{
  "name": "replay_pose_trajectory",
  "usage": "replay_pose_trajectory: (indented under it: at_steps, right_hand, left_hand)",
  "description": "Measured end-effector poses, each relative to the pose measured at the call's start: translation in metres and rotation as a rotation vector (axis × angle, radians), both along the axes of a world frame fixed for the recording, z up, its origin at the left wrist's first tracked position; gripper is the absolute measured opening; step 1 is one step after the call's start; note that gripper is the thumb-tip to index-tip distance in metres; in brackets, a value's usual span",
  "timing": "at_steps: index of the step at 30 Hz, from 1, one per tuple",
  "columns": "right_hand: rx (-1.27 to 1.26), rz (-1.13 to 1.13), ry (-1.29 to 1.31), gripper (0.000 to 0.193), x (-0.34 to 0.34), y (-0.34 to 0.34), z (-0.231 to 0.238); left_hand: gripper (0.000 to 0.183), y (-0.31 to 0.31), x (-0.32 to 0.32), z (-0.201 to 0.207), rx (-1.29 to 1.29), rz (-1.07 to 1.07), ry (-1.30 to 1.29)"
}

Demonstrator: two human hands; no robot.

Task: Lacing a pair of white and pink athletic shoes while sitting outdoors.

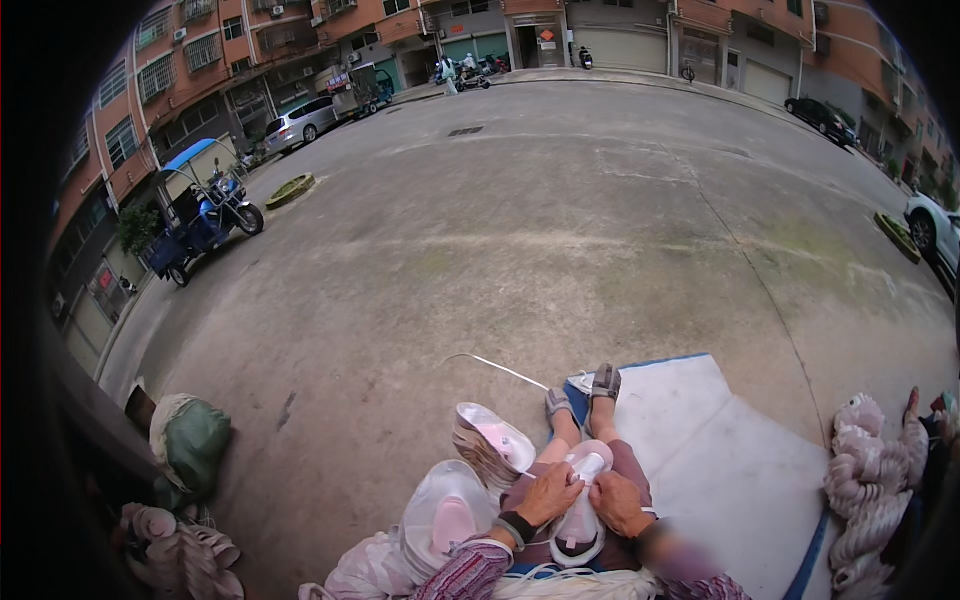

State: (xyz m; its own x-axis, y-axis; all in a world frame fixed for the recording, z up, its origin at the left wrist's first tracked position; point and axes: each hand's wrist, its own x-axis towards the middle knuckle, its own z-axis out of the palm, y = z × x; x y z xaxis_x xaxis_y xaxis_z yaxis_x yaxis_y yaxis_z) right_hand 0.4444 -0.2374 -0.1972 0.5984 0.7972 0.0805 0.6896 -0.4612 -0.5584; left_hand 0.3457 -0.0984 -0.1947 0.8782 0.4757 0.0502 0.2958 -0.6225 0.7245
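A white and pink shoe [577, 530] lies lengthwise on my lap, its dark-lined opening toward me and its pink toe end pointing away. My left hand [549, 496] is closed, its fingertips pressed on the middle of the shoe from the left. From the right, my right hand [617, 503] closes at the same part, fingers curled at the shoe's edge. Whether a lace is pinched between the fingertips is too small to tell. Left of my knees stands a stack of shoe uppers [497, 440]. Nearer is another pink and white stack [455, 522] in clear plastic.
White laces [570, 585] lie bundled at my lap. One white strip [500, 369] trails on the ground. A white board [720, 460] lies at right, beside piled shoe uppers [868, 480]. A green sack [195, 440] and more uppers [175, 550] sit left. A blue three-wheeler [205, 210] stands farther off.
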Motion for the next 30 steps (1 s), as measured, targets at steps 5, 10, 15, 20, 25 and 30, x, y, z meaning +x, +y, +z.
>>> replay_pose_trajectory:
  at_steps: [5,10,15,20,25,30]
  right_hand:
    - [0.040,0.028,0.024,0.017,0.003,-0.001,-0.004]
    - [0.023,0.044,0.006,0.016,0.005,0.001,-0.004]
    - [-0.002,0.043,0.005,0.016,0.005,0.002,-0.003]
    - [-0.061,0.033,-0.004,0.017,0.008,0.000,-0.006]
    - [-0.078,0.149,0.011,0.019,0.020,0.002,-0.004]
    - [-0.173,0.174,-0.037,0.019,0.022,0.004,0.001]
  left_hand:
    - [0.024,0.003,-0.001,0.001,-0.048,-0.009,0.042]
    - [0.024,0.005,-0.002,-0.006,-0.124,-0.001,-0.001]
    - [0.026,0.010,-0.002,-0.027,-0.297,-0.002,0.027]
    - [0.029,0.008,0.000,-0.013,-0.332,-0.001,0.082]
    - [0.036,0.011,0.002,-0.011,-0.385,-0.030,0.092]
    - [0.044,0.010,0.003,-0.011,-0.354,-0.021,0.127]
